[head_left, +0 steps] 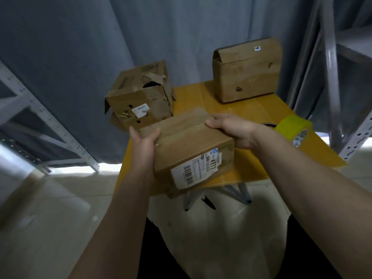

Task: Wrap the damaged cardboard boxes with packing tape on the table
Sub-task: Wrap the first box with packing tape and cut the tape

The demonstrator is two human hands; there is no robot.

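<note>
Both hands clasp the labelled box over the counter's near edge: left hand on its left end, right hand on its right, likely steadying it for taping. Yellow tape roll waits at the right edge.

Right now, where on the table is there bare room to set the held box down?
Both hands, left and right, grip the held box. Bare table shows between the torn box at far left and the tall box at far right. The right edge is crowded by the tape roll.
</note>
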